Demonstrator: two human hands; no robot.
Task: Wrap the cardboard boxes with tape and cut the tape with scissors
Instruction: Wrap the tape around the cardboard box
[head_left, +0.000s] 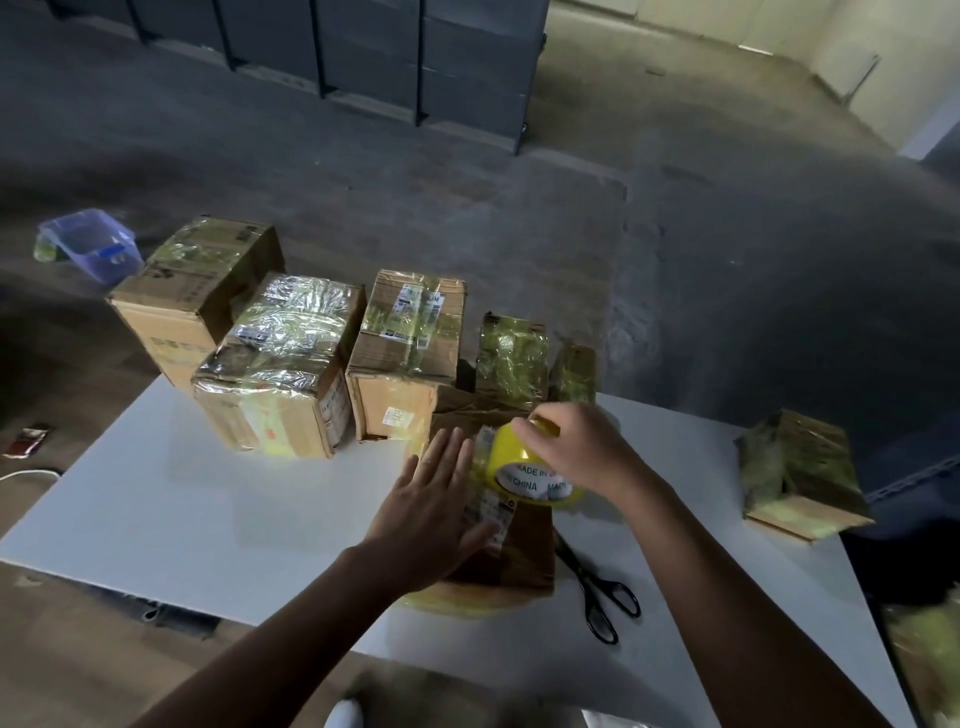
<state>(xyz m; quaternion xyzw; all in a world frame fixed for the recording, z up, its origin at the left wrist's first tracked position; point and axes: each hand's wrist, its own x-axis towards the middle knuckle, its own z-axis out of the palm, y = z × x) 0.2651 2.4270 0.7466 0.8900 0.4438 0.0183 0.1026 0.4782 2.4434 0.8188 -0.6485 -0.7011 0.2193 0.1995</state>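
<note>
A brown cardboard box (519, 551) lies on the white table (208, 499) in front of me. My left hand (431, 499) presses flat on its top with straight fingers, over a strip of tape and a label. My right hand (576, 441) grips a yellow tape roll (519, 462) just above the box's far part. Black scissors (597, 597) lie on the table right beside the box, blades partly under its edge.
Several taped boxes stand in a row at the table's far edge, among them a large one (197, 296) and a shiny wrapped one (280, 374). Another taped box (795, 473) sits at the right edge. A clear plastic tub (91, 244) is on the floor at left.
</note>
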